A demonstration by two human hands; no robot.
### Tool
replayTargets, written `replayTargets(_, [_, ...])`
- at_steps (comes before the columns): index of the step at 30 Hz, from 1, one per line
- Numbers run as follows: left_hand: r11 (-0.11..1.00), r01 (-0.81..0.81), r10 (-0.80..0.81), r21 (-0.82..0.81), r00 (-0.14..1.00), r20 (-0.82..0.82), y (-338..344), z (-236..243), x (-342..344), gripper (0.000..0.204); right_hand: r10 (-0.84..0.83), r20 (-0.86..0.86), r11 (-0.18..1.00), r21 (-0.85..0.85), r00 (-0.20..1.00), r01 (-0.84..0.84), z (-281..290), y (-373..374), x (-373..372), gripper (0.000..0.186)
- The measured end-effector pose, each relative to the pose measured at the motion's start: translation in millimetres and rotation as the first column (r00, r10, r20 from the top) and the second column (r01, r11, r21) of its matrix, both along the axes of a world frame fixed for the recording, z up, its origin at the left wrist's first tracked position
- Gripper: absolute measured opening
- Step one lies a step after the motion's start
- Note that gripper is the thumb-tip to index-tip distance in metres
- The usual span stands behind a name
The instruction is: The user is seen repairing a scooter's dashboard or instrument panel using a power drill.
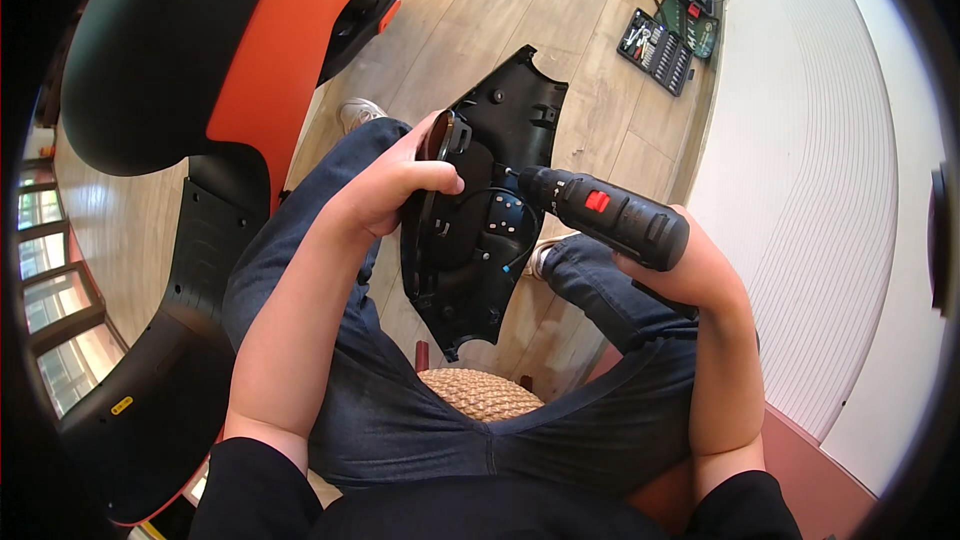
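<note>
A black moulded plastic panel (505,130) stands tilted between my knees, its inner side with posts, clips and a thin cable facing right. My left hand (385,185) grips its left edge, by a rounded black housing, with the thumb laid over the rim. In my right hand (690,265) is a black cordless drill (610,212) with a red switch, its handle mostly hidden by the hand. The drill points left, and its bit reaches the middle of the panel's inner side. Whether the bit sits in a screw is too small to tell.
At the left stands a large black and orange scooter-like vehicle (290,50). Open tool cases (655,50) with sockets lie on the wooden floor (480,0) at the far right, beside a white wall (790,140). Below me is a woven stool seat (480,393).
</note>
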State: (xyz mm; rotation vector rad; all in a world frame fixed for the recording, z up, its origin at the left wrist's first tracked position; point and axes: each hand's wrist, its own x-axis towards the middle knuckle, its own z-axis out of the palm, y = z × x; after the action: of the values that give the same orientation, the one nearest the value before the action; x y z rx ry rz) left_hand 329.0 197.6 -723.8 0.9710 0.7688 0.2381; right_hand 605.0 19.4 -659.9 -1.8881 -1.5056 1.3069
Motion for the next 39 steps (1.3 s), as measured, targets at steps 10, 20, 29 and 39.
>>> replayTargets(10, [1.0,-0.015,0.015,-0.018,1.0,0.008,-1.4,1.8,-0.2,0.091,-0.059,-0.033,0.998,-0.032,0.998,0.057,1.9,-0.8,-1.7,0.019])
replayTargets(20, [0.998,-0.048,0.048,0.041,0.999,-0.012,-6.5,-8.2,0.6,0.088,-0.28,-0.233,0.912,-0.367,0.931,0.183,9.6,7.8,-17.3,0.037])
replayTargets(29, [0.979,-0.204,0.204,-0.008,0.976,0.075,-9.7,0.1,2.8,0.074,-0.629,-0.53,0.766,-0.546,0.569,0.339,8.2,7.8,-37.1,0.027])
replayTargets(39, [0.974,-0.204,0.2,0.098,0.979,0.05,-11.3,-7.2,2.5,0.082,-0.728,-0.572,0.683,-0.649,0.378,0.334,5.7,7.9,-43.8,0.028])
